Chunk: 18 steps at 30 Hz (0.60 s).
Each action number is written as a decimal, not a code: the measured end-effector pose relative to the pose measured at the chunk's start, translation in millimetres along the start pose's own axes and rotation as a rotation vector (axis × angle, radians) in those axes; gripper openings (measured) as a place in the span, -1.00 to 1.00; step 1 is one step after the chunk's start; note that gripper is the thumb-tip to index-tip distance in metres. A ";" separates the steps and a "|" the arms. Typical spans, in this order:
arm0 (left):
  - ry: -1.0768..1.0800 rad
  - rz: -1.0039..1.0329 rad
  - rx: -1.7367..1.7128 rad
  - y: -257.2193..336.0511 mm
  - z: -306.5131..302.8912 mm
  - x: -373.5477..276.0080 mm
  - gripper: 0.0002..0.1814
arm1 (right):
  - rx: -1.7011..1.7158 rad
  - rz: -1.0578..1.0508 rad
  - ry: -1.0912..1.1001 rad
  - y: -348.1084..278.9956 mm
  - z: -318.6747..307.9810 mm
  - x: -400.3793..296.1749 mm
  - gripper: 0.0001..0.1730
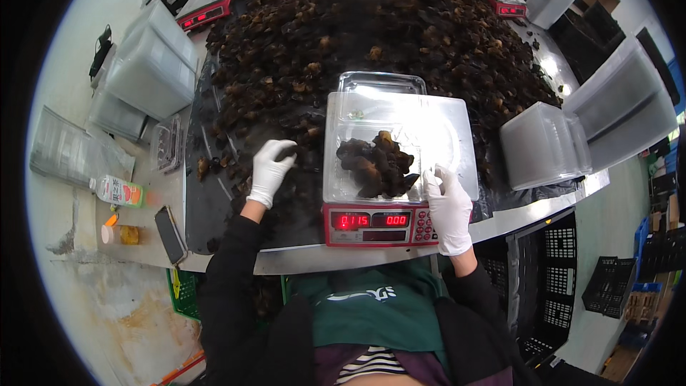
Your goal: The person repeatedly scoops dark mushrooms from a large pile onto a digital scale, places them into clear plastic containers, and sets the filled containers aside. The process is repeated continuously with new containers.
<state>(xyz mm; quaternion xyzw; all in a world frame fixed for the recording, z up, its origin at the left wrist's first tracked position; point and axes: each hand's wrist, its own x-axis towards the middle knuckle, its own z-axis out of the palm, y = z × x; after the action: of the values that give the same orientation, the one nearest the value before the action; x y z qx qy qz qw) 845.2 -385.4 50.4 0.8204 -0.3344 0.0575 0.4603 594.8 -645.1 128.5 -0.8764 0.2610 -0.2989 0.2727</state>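
A red electronic scale (343, 239) with a metal pan and lit red digits stands before me. On its pan lies a clear plastic tray (343, 118) with its lid part folded back, holding a clump of dark brown wood ear fungus (378, 166). My right hand (449, 212), in a white glove, pinches at the tray's right edge. My left hand (272, 171), also gloved, hovers over the near left part of a large fungus pile (364, 27). Its fingers curl around a dark spot; whether that is a piece in the grip or the pile behind is unclear.
Stacked clear trays stand at left (153, 64) and right (536, 145). A phone (170, 235), a drink bottle (119, 191) and a small jar (128, 235) lie at the left. Across the table, co-workers stand by two more scales (206, 10). Black crates (560, 279) are below right.
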 end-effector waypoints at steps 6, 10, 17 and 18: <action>-0.008 0.216 -0.168 154.6 -9.9 47.6 -0.74 | 0.003 -0.087 0.032 4.6 0.3 3.4 -0.66; -0.287 0.548 0.167 199.8 32.9 47.2 -0.53 | -0.063 -0.181 0.096 -0.2 5.4 10.7 -0.54; -0.346 0.495 -0.069 193.5 32.5 37.1 -0.30 | -0.145 -0.396 0.045 -9.8 -3.2 23.0 -0.67; -0.261 0.462 -0.126 190.0 19.5 37.9 -0.43 | -0.150 -0.401 0.041 -7.9 -2.5 23.9 -0.68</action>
<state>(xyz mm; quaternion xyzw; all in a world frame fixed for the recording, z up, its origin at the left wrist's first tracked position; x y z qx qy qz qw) 755.9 -486.6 190.7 0.6926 -0.5720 0.0337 0.4382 611.8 -655.1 144.3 -0.9224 0.1083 -0.3447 0.1365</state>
